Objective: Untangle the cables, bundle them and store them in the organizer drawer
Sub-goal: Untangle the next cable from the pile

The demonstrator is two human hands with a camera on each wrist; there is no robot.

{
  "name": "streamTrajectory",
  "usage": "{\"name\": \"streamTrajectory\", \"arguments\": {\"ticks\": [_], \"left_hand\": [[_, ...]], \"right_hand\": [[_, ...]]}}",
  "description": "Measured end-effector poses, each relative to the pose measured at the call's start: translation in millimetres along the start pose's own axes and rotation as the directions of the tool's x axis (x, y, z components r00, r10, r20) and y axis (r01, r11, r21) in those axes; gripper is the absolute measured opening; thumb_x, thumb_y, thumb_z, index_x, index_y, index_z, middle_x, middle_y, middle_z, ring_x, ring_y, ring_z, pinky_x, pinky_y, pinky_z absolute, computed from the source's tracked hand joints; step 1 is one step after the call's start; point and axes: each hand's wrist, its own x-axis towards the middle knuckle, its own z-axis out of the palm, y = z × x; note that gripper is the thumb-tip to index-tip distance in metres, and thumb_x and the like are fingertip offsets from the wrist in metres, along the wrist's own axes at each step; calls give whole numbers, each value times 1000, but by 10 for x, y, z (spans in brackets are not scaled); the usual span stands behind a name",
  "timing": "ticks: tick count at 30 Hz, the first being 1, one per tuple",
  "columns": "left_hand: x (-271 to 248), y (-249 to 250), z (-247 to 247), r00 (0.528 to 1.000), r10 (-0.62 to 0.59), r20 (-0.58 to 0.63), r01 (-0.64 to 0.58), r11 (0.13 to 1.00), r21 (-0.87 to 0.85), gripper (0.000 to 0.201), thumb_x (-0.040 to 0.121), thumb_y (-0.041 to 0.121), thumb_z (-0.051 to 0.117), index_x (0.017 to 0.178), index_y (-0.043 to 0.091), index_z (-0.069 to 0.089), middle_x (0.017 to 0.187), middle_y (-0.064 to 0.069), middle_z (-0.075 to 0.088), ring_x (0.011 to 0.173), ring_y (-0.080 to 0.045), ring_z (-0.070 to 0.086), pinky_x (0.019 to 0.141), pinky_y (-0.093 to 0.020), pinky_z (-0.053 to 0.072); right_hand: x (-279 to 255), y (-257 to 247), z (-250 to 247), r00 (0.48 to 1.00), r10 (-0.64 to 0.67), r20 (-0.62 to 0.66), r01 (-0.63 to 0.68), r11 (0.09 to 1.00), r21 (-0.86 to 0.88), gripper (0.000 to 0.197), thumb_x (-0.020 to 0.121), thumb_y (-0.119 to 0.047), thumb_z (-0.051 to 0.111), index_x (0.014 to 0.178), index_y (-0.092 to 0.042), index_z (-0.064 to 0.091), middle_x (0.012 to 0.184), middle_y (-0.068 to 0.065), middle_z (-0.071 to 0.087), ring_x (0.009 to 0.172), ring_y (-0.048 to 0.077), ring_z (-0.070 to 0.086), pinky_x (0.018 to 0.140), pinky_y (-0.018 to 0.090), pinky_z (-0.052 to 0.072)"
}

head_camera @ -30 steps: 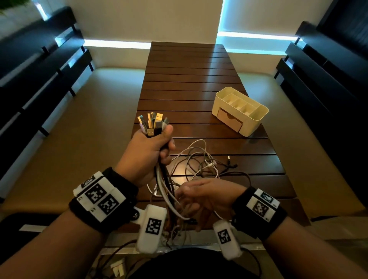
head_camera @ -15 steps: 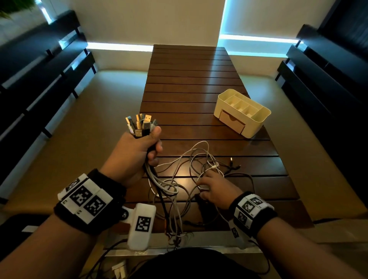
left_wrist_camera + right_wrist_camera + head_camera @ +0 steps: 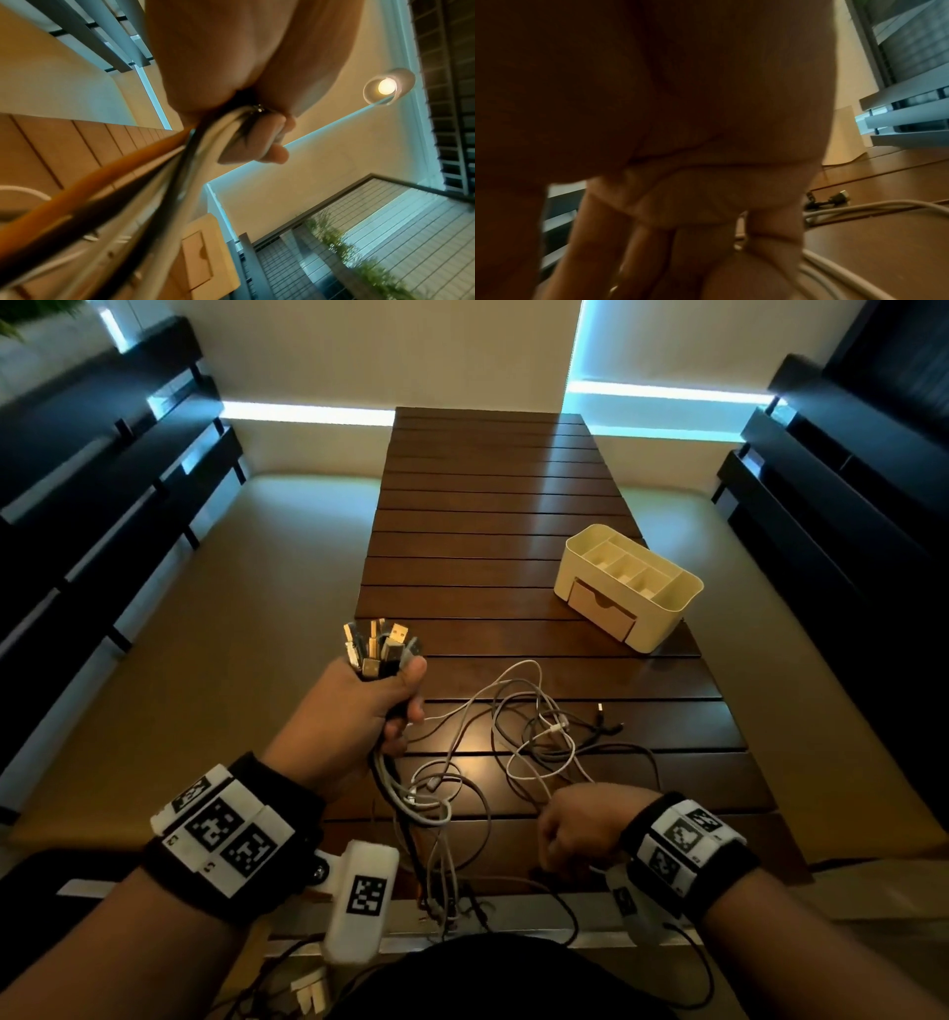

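Observation:
My left hand point(image 3: 380, 706) grips a bunch of cables just below their USB plugs point(image 3: 382, 647), which stick up out of the fist; in the left wrist view the cables point(image 3: 144, 178) stream down from the curled fingers point(image 3: 272, 156). The rest lies as a loose white, grey and black tangle point(image 3: 534, 731) on the brown slatted table point(image 3: 488, 505). My right hand point(image 3: 575, 829) is near the table's front edge with its fingers curled round a thin white cable point(image 3: 834, 276) that leads back to the tangle. The cream organizer point(image 3: 629, 588) stands at the right, its drawer point(image 3: 601, 611) closed.
Several cable ends point(image 3: 447, 911) hang over the table's front edge. A loose black plug point(image 3: 608, 719) lies right of the tangle. Cushioned benches point(image 3: 205, 660) with dark slatted backs run along both sides of the table.
My right hand has gone from the middle of the tangle back toward the near right of the table, drawing a cable with it. My left hand keeps hold of the bunch.

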Motion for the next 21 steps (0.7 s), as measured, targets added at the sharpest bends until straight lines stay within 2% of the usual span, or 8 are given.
{"name": "streamTrajectory", "arguments": {"ticks": [3,6,8,10,13,15,18,21], "left_hand": [[-39,-160,-10,999,-39,0,39,992,117,15,98,19,55,94,5,55,61,-6,55,43,-12,37,42,-23,36],[-89,-286,-15,998,-56,-25,59,987,147,17,99,19,54,90,5,55,61,-7,54,42,-12,38,42,-23,37],[-108,-326,-21,998,-52,-26,55,990,127,16,99,21,55,91,7,55,60,-6,55,43,-13,39,43,-23,38],[-118,-333,-19,999,-42,-28,45,993,106,17,98,23,56,89,8,55,60,-4,55,43,-12,39,44,-24,38],[-105,-307,17,999,-34,-25,36,998,60,15,96,24,57,90,10,56,60,-4,56,43,-11,40,44,-24,38],[-87,-288,39,999,-35,-24,36,998,55,15,96,25,57,90,11,56,59,-4,56,44,-11,42,45,-25,40],[-59,-265,51,998,-48,-28,50,995,81,18,96,28,57,87,12,56,61,-3,58,46,-12,46,48,-29,44],[-28,-255,44,997,-54,-46,59,993,98,19,96,29,57,89,11,57,60,-2,60,48,-14,50,47,-26,46]], "right_hand": [[16,123,-54,971,9,-240,40,980,197,16,94,-34,61,108,-28,67,97,-10,67,85,2,61,71,23,47],[37,235,-113,821,87,-565,167,908,383,13,92,-30,66,105,-31,63,102,-10,63,90,3,60,76,22,50],[76,296,-103,746,142,-650,182,896,405,19,88,-31,71,105,-30,61,101,-10,61,92,4,59,74,20,49],[145,337,-54,766,180,-618,128,898,420,35,83,-38,76,112,-30,59,103,-13,58,94,4,57,75,22,48],[291,369,57,849,165,-503,48,922,384,55,76,-47,79,123,-32,56,111,-14,57,100,7,57,83,27,50],[364,365,109,852,102,-514,95,935,342,49,79,-45,77,123,-29,60,114,-13,59,103,7,59,90,32,52],[396,361,99,706,61,-706,262,903,340,18,87,-38,70,101,-27,69,106,-15,57,97,6,59,89,36,55],[400,461,5,526,189,-830,274,885,375,6,90,-34,66,85,-31,64,99,-15,53,91,5,58,85,35,55]]}}
